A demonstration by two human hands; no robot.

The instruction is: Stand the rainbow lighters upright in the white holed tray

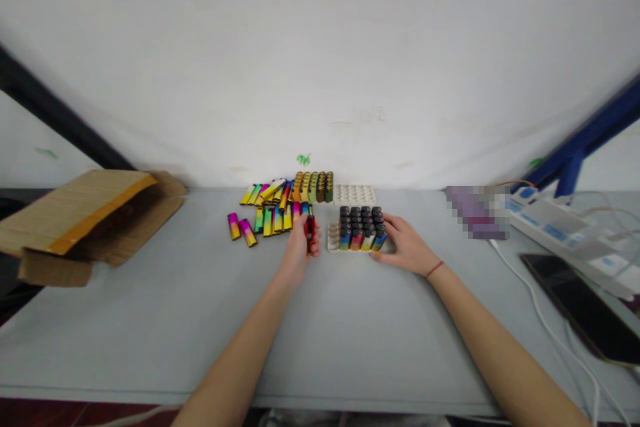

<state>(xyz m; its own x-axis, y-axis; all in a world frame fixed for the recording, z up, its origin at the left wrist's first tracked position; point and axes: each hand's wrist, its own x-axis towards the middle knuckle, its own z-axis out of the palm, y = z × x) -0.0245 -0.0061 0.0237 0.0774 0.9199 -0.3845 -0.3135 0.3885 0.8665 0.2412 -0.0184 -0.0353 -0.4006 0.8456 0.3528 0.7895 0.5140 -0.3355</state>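
My left hand (pixel 301 245) is closed around dark red lighters (pixel 311 230), upright beside the tray; how many is hard to make out. My right hand (pixel 403 245) grips the right end of a white tray (pixel 333 240), thumb at the front corner and fingers behind. Rows of black-topped lighters (pixel 357 227) in mixed colours stand upright in this tray, and holes show in its left end. Loose lighters with rainbow-coloured bodies (pixel 274 219) lie in a pile left of my left hand. Two pink-and-yellow lighters (pixel 247 232) rest apart from the pile.
Behind stand a block of yellow, green and brown lighters (pixel 313 187) and another white holed tray (pixel 354 195). An open cardboard box (pixel 95 220) sits left. At right are a power strip (pixel 565 240), a phone (pixel 583 303), white cables (pixel 537 310) and a blurred purple item (pixel 475 212).
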